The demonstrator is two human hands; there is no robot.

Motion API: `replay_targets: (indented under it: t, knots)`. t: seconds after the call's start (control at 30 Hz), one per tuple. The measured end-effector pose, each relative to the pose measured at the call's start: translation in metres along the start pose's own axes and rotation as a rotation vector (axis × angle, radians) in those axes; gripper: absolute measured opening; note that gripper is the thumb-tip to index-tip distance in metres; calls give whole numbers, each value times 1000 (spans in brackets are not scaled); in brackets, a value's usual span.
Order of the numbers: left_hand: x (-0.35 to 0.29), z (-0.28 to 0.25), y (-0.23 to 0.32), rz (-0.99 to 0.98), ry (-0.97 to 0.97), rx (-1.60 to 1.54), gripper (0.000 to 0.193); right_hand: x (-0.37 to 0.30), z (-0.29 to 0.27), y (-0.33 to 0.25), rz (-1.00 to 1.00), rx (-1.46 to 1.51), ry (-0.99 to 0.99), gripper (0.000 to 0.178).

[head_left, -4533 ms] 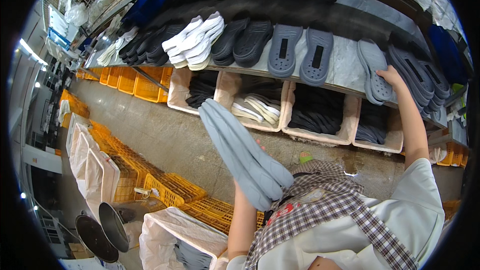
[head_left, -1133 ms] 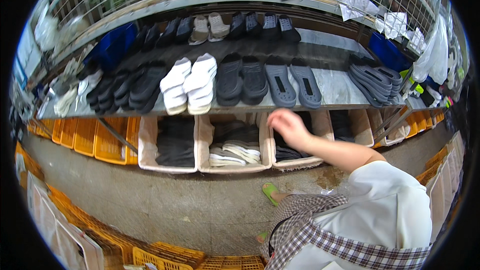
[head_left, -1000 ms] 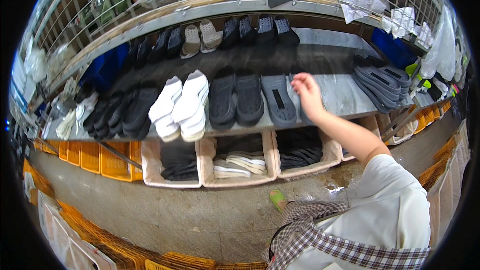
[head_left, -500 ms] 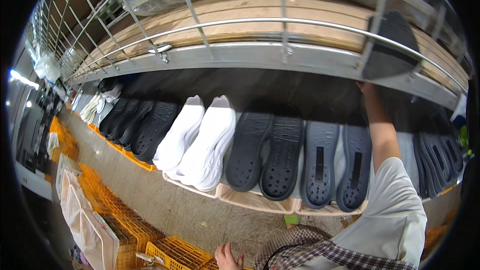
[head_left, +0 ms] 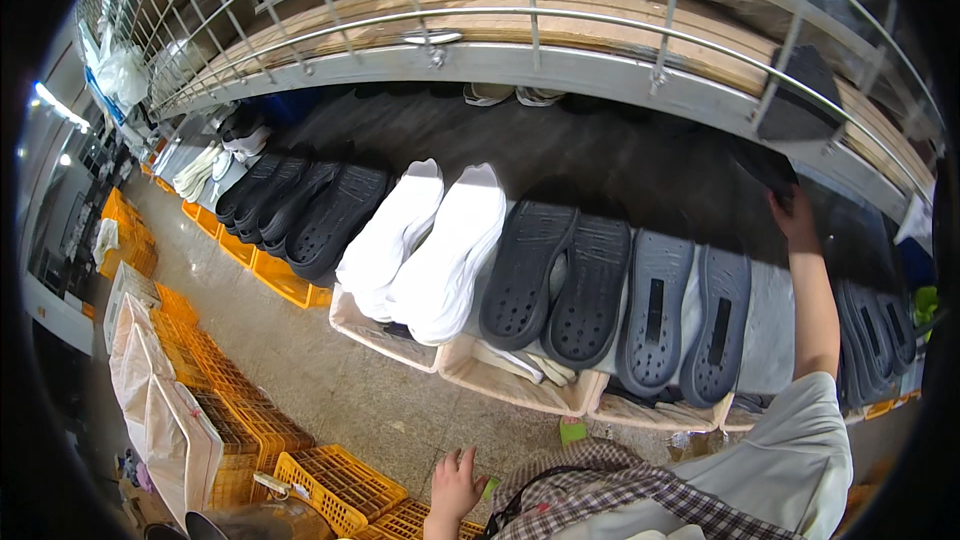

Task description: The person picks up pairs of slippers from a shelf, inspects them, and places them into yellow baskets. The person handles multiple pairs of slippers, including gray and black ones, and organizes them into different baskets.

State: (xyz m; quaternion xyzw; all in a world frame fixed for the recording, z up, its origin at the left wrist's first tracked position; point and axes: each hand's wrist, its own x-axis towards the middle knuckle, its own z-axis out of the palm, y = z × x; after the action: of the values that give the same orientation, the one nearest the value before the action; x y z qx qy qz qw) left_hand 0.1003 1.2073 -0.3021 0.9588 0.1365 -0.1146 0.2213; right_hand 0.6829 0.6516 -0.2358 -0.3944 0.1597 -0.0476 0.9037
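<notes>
My right hand (head_left: 793, 217) reaches out under the rack's lower rail at the right. Its fingers are closed on a dark flat piece (head_left: 765, 168), partly lost in shadow, so its kind is unclear. My left hand (head_left: 455, 485) hangs low in front of me, fingers apart, holding nothing. Between the hands lies a row of shoe soles in pairs: grey soles with black strips (head_left: 655, 325) nearest my right arm, then dark soles with round holes (head_left: 588, 290), then thick white soles (head_left: 450, 255). More black soles (head_left: 338, 215) lie farther left.
A wire rack (head_left: 560, 12) with boards and plastic-wrapped goods overhangs the bench. More grey soles (head_left: 870, 340) lie right of my arm. Cream-lined bins (head_left: 520, 380) stand below the bench's front edge. Orange crates (head_left: 335, 485) stand at the lower left. A dark pad (head_left: 805, 100) is at the rack's right.
My right hand has moved right and is drawn out from the rail's shadow, with the dark piece now showing. My left hand has risen slightly. The whole view has shifted.
</notes>
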Motion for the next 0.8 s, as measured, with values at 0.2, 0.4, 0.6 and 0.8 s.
replay_targets:
  t: [0.2,0.4,0.6,0.8]
  knots:
    - [19,-22,-20,187,-9,77,62,-242,-8,-32,-36,-18,46,9]
    - [11,-53,-18,443,-7,-170,58,-446,-31,-5,-37,-104,160,25]
    - [-27,-95,17,633,-181,-1174,79,-562,45,112,163,-403,-393,82]
    - [-26,-110,15,112,358,-2037,56,-600,120,224,-278,-1004,-1090,72]
